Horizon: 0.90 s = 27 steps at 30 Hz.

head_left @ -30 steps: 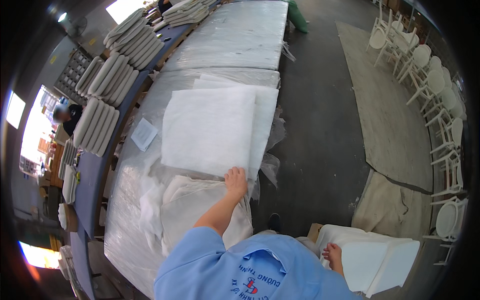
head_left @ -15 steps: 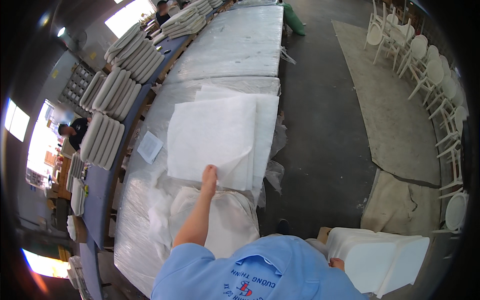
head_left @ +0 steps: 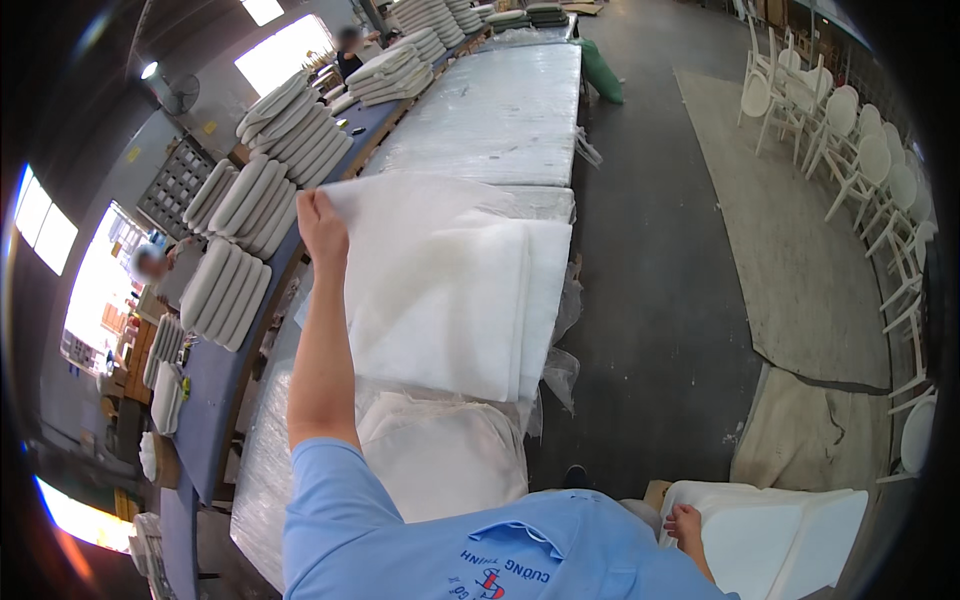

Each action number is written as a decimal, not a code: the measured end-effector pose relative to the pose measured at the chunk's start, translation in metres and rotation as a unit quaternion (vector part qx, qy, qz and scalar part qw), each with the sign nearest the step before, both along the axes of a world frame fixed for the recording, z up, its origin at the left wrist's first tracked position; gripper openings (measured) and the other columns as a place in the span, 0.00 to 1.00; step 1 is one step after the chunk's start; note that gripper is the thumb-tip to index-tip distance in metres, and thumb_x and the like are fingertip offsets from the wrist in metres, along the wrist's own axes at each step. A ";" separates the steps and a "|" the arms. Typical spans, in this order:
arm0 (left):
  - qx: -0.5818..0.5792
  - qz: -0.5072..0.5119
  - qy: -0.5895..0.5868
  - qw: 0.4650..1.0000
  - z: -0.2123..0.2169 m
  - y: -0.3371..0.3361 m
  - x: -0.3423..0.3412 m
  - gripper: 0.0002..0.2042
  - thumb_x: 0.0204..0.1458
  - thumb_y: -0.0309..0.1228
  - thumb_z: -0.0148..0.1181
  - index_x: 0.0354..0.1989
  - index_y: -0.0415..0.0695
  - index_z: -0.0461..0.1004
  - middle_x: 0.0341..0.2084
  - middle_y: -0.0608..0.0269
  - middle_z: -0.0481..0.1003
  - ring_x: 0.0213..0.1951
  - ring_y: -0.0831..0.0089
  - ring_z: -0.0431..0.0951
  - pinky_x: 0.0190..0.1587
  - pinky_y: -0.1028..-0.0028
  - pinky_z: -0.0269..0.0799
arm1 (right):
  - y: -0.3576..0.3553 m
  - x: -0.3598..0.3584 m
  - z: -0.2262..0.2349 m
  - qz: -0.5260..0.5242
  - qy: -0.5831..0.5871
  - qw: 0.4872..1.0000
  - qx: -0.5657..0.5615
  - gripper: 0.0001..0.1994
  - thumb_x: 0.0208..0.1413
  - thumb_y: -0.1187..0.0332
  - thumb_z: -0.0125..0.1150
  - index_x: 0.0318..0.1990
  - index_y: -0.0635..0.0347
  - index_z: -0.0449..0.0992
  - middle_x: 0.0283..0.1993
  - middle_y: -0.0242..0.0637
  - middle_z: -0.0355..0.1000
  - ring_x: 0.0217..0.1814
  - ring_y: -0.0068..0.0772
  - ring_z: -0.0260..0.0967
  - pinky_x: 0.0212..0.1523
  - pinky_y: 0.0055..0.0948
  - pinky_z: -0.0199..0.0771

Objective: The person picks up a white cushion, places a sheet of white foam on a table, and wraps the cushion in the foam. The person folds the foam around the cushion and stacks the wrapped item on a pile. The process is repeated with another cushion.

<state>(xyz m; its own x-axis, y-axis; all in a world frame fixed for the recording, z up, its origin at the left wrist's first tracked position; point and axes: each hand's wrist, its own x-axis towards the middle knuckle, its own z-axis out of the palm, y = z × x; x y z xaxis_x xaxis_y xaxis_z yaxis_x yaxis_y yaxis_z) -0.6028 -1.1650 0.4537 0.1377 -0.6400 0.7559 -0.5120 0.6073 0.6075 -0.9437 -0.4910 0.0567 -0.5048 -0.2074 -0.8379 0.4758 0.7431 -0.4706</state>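
My left hand (head_left: 323,228) pinches one corner of a thin white padding sheet (head_left: 420,205), which it holds lifted at the far left. Below the raised sheet lies a stack of white padding sheets (head_left: 480,320) with uneven edges, on a plastic-wrapped table (head_left: 490,105). Closer to me, rounded white cloth pieces (head_left: 445,450) rest in clear plastic. Down at the lower right, my right hand (head_left: 685,525) is beside the edge of a stack of white foam panels (head_left: 760,530). Its fingers look loosely apart, and nothing shows in them.
Along the left runs a blue-topped bench (head_left: 215,400) bearing stacks of pale seat cushions (head_left: 225,290). Two other people are beyond it. Loose plastic film (head_left: 563,375) hangs off the table's right edge. White chairs (head_left: 860,160) line the right side, and a green sack (head_left: 600,75) stands far off.
My left hand has moved up and left, lifting the top padding sheet by its corner. My right hand shows more now, by the foam panels.
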 end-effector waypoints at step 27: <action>0.067 -0.477 0.066 0.874 -0.028 0.501 -0.070 0.04 0.66 0.21 0.50 0.46 0.40 0.65 0.29 0.56 0.73 0.27 0.60 0.74 0.32 0.68 0.69 | -0.203 -0.015 0.216 0.137 0.100 0.791 -0.588 0.24 0.63 0.69 0.63 0.65 0.63 0.67 0.38 0.34 0.76 0.34 0.24 0.76 0.39 0.24 0.77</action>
